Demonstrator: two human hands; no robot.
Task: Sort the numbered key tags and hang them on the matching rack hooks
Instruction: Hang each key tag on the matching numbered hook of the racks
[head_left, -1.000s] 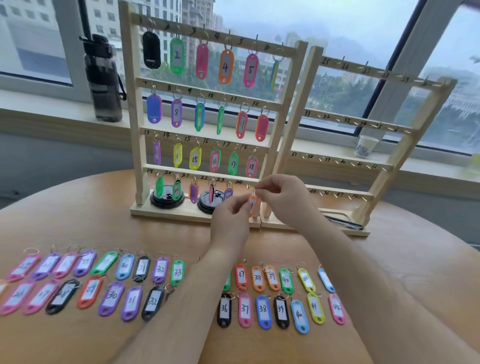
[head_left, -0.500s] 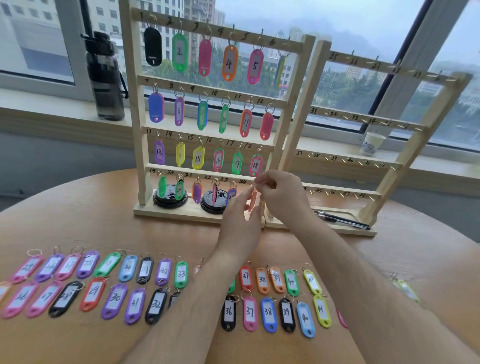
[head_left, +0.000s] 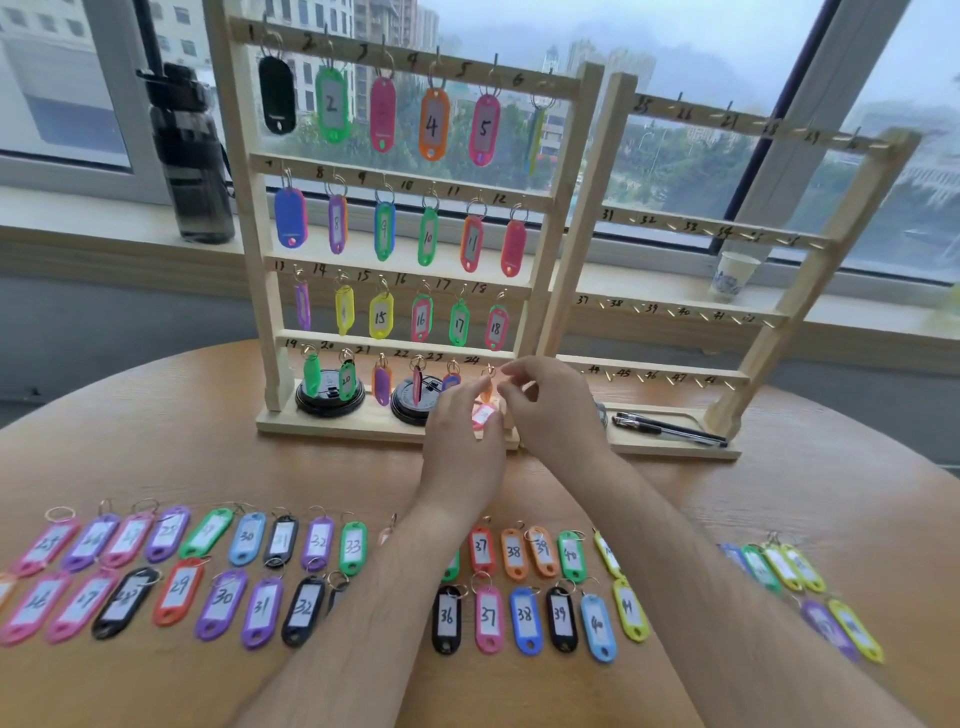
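We see the orange key tag hanging at hook 24, low on the left rack. Our left hand lays straight fingers against it. Our right hand curls just right of its ring, and we cannot tell whether it grips.

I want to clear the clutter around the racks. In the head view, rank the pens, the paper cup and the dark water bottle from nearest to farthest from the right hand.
From the right hand:
1. pens, just to its right on the rack base.
2. paper cup, back right on the windowsill.
3. dark water bottle, far left on the windowsill.
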